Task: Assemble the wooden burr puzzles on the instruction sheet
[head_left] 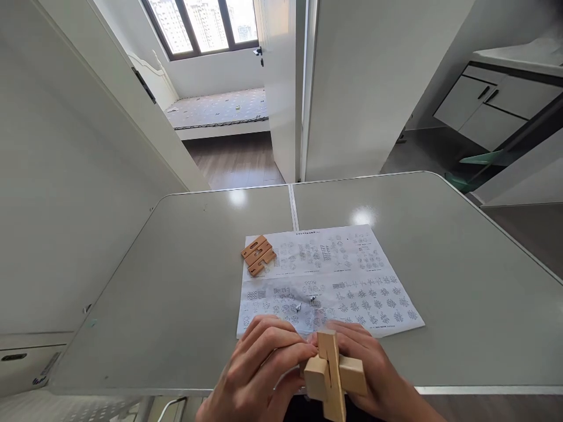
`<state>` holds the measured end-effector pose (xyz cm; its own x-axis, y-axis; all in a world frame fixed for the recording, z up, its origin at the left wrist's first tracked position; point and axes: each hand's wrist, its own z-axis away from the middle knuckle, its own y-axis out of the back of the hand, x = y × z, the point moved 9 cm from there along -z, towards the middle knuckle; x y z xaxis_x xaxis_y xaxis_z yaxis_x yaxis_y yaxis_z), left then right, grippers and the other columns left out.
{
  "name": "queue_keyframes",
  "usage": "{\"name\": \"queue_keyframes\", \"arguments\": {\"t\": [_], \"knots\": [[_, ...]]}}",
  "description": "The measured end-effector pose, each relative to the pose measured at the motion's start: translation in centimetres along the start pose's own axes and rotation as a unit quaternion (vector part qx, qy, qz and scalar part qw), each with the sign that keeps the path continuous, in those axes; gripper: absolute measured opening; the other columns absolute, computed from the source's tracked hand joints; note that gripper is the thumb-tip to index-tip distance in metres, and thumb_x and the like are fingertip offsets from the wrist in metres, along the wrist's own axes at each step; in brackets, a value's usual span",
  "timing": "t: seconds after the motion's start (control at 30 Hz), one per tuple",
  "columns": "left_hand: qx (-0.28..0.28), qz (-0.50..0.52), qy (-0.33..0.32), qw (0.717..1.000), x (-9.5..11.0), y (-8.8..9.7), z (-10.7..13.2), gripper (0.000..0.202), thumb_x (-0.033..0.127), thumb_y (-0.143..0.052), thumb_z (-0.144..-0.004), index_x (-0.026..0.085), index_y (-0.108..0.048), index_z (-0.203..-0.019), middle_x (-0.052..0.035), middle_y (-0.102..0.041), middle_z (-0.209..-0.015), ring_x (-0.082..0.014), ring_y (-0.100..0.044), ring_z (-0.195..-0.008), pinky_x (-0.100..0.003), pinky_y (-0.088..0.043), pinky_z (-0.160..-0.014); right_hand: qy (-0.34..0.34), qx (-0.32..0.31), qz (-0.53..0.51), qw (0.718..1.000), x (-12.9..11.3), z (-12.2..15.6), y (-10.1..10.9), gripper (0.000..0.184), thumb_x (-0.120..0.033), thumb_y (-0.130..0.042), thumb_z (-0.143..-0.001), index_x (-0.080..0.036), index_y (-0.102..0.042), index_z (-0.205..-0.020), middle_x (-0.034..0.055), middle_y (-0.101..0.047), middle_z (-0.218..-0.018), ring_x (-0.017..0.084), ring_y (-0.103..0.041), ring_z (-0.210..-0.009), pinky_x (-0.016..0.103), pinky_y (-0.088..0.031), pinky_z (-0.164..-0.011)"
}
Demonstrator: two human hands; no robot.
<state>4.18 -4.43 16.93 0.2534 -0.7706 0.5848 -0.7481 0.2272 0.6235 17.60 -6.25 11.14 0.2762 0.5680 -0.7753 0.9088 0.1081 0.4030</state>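
Close to the table's front edge, a light wooden interlocking puzzle (pixel 333 375) made of crossed bars is held between both hands. My left hand (pixel 268 366) grips it from the left, fingertips pressed against the bars. Around its right and far side wraps my right hand (pixel 373 363), with some of its fingers hidden behind the wood. Beyond the hands lies a white instruction sheet (pixel 316 278) printed with many small diagrams. Several flat reddish-brown wooden pieces (pixel 258 255) with cut-out slots sit side by side on its upper left corner.
The grey-green table (pixel 189 305) has a metal rim and a seam (pixel 293 208) across its middle. Two small dark bits (pixel 298 307) lie on the sheet. Past the table are an open door (pixel 281 88), a bed (pixel 220 108) and a white cabinet (pixel 497 105).
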Motion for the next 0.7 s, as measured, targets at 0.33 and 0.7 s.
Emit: {"name": "queue_keyframes", "arguments": {"t": [0.33,0.7], "knots": [[0.048,-0.012,0.031,0.998,-0.4,-0.2,0.5,0.036,-0.005,-0.055,-0.087,0.016,-0.063,-0.115,-0.0081,-0.066,-0.092,-0.0215,-0.062,-0.088,-0.039,-0.059,-0.08,-0.009,0.069,0.034,0.997,-0.7,-0.3,0.0,0.014,-0.022,-0.042,-0.104,-0.024,-0.055,-0.1,0.0013,-0.066,-0.076,0.019,-0.064,-0.063,0.029,-0.048,-0.063],[0.052,-0.006,0.004,0.999,-0.1,0.0,0.3,0.038,-0.006,-0.054,-0.088,0.016,-0.062,-0.117,-0.0095,-0.071,-0.099,-0.022,-0.067,-0.095,-0.04,-0.06,-0.085,0.02,0.037,0.034,0.999,-0.9,-1.2,0.6,0.02,-0.024,-0.04,-0.108,-0.023,-0.06,-0.109,0.0043,-0.071,-0.082,0.02,-0.066,-0.068,0.029,-0.051,-0.064]]}}
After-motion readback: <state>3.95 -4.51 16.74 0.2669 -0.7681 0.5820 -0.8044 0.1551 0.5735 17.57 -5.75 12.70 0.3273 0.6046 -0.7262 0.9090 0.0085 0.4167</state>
